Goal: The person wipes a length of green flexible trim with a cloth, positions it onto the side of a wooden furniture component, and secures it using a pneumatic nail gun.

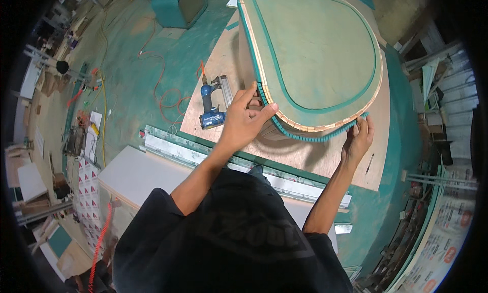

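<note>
A rounded wooden box-like piece with a green line inset around its top stands in front of me. Light-coloured notched edging runs along its rim. A green, closely notched flexible strip curves around the near rim. It lies against the left side and hangs slightly away from the rim at the near right. My left hand pinches the strip at the near left corner, thumb over the top edge. At the strip's right end, my right hand grips it between thumb and fingers.
A blue nail gun with an orange hose lies on the plywood sheet, left of the piece. Metal-faced strips and a white board lie nearer me. A green rounded box stands far left; stacked material lines the right.
</note>
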`<state>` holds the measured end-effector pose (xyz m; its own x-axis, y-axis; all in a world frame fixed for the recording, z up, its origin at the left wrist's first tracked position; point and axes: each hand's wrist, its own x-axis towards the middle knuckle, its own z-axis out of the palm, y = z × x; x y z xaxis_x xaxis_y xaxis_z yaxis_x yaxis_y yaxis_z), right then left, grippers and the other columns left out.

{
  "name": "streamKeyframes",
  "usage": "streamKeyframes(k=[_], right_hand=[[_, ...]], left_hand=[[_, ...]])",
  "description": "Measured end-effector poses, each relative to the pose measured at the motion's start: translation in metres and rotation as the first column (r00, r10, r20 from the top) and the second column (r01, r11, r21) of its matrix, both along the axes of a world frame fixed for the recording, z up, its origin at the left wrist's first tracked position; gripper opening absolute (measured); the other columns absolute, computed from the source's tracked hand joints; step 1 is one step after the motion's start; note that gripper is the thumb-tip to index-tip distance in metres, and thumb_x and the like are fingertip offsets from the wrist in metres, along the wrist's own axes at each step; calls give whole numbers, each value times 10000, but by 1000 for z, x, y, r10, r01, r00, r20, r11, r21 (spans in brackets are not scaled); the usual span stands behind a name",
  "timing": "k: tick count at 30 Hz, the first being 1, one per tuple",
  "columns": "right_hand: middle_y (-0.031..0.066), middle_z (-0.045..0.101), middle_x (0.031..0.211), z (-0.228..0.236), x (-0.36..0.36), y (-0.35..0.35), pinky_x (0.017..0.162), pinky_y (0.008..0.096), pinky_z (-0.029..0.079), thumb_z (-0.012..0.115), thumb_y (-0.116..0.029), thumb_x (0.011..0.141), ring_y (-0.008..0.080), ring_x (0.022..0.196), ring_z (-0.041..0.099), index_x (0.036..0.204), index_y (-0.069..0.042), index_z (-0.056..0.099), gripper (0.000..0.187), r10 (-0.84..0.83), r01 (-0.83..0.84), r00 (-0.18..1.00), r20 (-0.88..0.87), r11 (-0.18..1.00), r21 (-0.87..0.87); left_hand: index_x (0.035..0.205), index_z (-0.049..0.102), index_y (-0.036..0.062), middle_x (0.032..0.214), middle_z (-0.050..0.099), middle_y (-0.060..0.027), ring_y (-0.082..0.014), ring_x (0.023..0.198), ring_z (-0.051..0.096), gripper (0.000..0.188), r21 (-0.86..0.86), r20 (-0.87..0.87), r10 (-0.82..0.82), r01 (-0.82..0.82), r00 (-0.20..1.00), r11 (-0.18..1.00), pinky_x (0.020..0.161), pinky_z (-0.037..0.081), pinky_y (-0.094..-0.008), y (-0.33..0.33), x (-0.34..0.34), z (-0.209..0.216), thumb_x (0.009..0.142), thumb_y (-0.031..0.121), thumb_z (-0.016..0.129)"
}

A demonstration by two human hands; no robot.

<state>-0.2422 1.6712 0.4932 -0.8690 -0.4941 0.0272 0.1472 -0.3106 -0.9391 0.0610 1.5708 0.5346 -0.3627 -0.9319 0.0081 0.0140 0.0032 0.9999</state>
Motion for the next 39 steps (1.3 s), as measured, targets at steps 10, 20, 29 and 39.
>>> streamKeyframes(k=[10,20,29,39], right_hand=[[60,641,999,82,-20,47,918,385,507,620,-57,917,155,878,609,1425,33,479,534,211,-192,976,44,945,-265],[94,638,1029,68,-96,-68,777,343,559,619,-28,940,189,902,637,1415,15,408,522,279,-273,960,-3,937,-218],[144,670,1080,33,-151,-125,849,312,540,682,-24,887,191,940,666,1297,45,533,442,183,-63,777,-602,975,215],[212,583,1372,39,-106,-83,1043,415,478,729,-174,894,345,1281,572,1340,7,583,503,230,46,703,-673,930,365]], left_hand=[[1416,477,-39,1176,596,-91,-143,1023,634,550,110,-452,227,-199,863,974,828,586,-301,27,18,17,926,13,721],[1357,536,-62,1211,626,-113,-151,1048,647,473,57,-228,227,-220,947,974,946,531,-295,17,-15,37,921,11,705],[1330,553,-110,1065,691,-107,-141,945,681,443,129,-227,212,-186,951,974,874,541,-250,49,-22,17,935,20,704],[1370,537,-105,1240,664,-153,-192,1056,685,395,155,-397,137,-81,907,985,968,565,-317,41,-7,1,998,16,597]])
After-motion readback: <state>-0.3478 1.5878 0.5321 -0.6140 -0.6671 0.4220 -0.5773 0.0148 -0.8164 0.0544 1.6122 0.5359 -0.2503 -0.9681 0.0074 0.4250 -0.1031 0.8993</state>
